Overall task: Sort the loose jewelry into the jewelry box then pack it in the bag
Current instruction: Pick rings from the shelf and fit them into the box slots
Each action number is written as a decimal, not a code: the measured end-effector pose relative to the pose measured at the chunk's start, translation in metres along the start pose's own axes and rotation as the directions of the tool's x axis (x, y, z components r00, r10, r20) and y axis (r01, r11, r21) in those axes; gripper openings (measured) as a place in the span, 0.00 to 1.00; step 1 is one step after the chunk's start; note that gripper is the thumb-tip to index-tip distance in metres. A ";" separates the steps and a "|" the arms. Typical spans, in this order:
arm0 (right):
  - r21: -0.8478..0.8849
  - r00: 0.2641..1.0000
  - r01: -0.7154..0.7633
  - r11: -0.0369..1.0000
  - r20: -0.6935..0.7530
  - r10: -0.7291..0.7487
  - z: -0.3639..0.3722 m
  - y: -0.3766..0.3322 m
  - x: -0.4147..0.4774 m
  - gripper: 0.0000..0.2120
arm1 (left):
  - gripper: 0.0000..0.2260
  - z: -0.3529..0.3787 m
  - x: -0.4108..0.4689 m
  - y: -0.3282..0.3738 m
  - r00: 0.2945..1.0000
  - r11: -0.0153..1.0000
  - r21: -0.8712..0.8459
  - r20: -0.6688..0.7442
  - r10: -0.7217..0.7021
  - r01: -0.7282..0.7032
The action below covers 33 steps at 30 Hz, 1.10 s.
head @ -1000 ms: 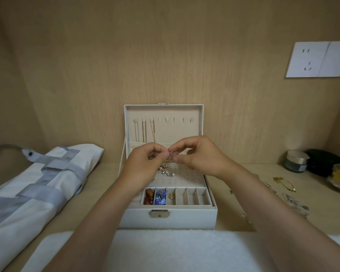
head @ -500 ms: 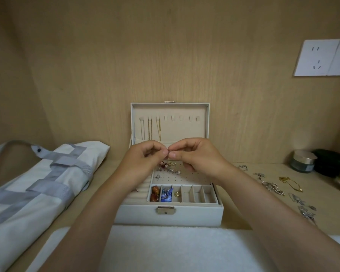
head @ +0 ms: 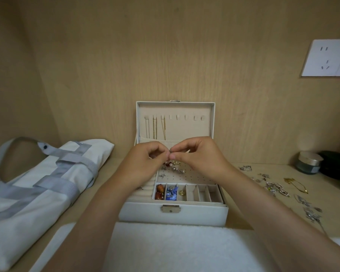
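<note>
A white jewelry box stands open in the middle of the wooden shelf, its lid upright with thin gold chains hanging inside. Over the box's perforated earring panel my left hand and my right hand meet fingertip to fingertip and pinch one small metallic earring between them. Several earrings sit on the panel below. Front compartments hold red-brown beads, a blue piece and a gold ring. A white and grey tote bag lies at the left.
Loose silver and gold jewelry is scattered on the shelf right of the box. A grey jar and a dark object stand at the far right. A white towel covers the front edge. A wall socket is at upper right.
Both hands stay together over the box, pinching the small earring; they have shifted slightly. The view has drifted a little, so the box appears further right.
</note>
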State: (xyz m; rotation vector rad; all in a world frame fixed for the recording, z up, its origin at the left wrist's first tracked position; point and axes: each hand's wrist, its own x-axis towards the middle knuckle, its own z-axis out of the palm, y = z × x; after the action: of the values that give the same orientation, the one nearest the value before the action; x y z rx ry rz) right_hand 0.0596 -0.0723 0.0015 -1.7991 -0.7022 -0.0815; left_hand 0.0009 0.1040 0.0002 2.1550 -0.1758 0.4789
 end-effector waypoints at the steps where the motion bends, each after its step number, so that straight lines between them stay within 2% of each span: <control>1: -0.019 1.000 0.003 1.000 0.001 -0.003 0.000 0.002 0.001 0.06 | 0.07 -0.001 -0.001 0.000 1.000 1.000 0.015 0.011 0.000 0.000; 5: -0.086 1.000 -0.021 0.996 0.002 0.021 -0.001 0.005 0.002 0.04 | 0.06 -0.005 -0.002 -0.003 0.998 0.999 0.049 0.059 -0.021 0.018; 9: -0.217 0.999 -0.032 0.976 -0.013 0.030 -0.004 0.007 0.000 0.02 | 0.04 -0.008 -0.003 -0.015 0.996 0.948 0.318 0.085 -0.012 -0.016; 14: -0.385 1.000 0.004 0.923 0.002 -0.003 -0.002 0.010 -0.002 0.02 | 0.04 -0.008 -0.003 -0.019 0.984 0.862 0.490 0.172 0.049 -0.129; 18: -0.526 0.998 0.048 0.849 0.053 -0.023 0.004 0.010 -0.002 0.03 | 0.04 -0.008 -0.003 -0.023 0.985 0.866 0.482 0.162 0.060 -0.132; 26: -0.671 0.971 0.233 0.704 0.194 -0.136 0.015 0.011 -0.008 0.04 | 0.04 -0.006 -0.002 -0.027 0.992 0.876 0.476 0.128 0.019 -0.078; 30: -0.647 0.960 0.272 0.712 0.236 -0.152 0.012 0.013 -0.007 0.03 | 0.04 -0.005 -0.003 -0.028 0.993 0.884 0.456 0.097 0.065 -0.102; 33: -0.635 0.956 0.283 0.719 0.251 -0.155 0.013 0.014 -0.008 0.04 | 0.06 -0.006 -0.002 -0.029 0.987 0.864 0.481 0.131 0.097 -0.149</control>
State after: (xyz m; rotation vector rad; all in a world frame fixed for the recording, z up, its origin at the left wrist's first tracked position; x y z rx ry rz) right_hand 0.0567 -0.0668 -0.0178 -2.4227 -1.1214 -0.3779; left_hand 0.0061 0.1257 -0.0198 2.6843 -0.2744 0.5286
